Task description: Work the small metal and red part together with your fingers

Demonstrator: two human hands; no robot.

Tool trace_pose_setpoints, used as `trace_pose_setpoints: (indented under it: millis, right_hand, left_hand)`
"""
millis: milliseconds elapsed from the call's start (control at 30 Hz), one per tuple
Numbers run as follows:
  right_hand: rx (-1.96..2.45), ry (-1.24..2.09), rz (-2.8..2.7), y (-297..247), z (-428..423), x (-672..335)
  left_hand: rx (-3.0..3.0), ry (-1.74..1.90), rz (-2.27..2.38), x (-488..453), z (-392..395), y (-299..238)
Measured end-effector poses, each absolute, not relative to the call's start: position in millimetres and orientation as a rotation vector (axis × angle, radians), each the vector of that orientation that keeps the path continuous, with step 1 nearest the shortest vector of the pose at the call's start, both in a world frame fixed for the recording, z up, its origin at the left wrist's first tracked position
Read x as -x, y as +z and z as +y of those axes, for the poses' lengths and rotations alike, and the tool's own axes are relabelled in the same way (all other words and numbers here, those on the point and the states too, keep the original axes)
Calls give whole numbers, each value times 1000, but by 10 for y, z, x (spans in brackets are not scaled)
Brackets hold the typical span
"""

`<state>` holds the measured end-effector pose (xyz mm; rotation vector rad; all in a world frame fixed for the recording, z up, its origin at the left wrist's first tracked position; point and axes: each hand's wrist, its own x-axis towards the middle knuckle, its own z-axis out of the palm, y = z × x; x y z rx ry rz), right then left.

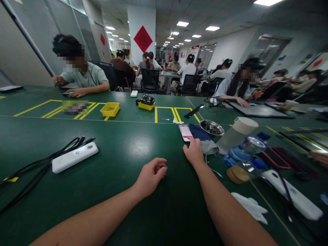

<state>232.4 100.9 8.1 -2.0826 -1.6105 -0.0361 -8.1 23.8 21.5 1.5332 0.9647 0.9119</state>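
Observation:
A phone (186, 133) with a lit, mostly pale screen lies flat on the green table. My right hand (195, 152) reaches over its near end, a fingertip on the screen and the thumb spread to the left; it does not grip the phone. Left of it, my left hand (151, 176) rests near the tabletop with fingers loosely curled in and nothing visible in them. Right beside the phone are a dark blue cloth pouch (198, 132) and a metal bowl (212, 127) of small dark pieces.
Rightward stand a translucent cup (237, 136), a water bottle (246, 149), a tipped bottle (241, 172), a white glove (249, 206) and a white device (292, 193). A white power strip (75, 157) with black cables lies left. Yellow trays (110, 109) sit farther back. People work across the table.

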Motion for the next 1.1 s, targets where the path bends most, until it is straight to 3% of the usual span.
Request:
trace_pose_setpoints:
  millis: [167, 400, 800, 933, 1100]
  right_hand:
    - [2163, -227, -1672, 35, 1175, -2331]
    - [2252, -162, -1697, 35, 1344, -2371]
    - [1808, -264, -1792, 161, 1012, -2101]
    - [1638, -65, -1913, 196, 633, -1790]
    - [1546, 478, -1712, 187, 252, -1419]
  left_hand:
    - [-1524, 884, 985, 88, 253, 229]
    - [-1519, 889, 983, 104, 245, 250]
    - [-1565, 964, 1060, 97, 324, 192]
    - [-1471, 1072, 1114, 107, 398, 123]
    - [-1289, 1205, 1128, 127, 433, 113]
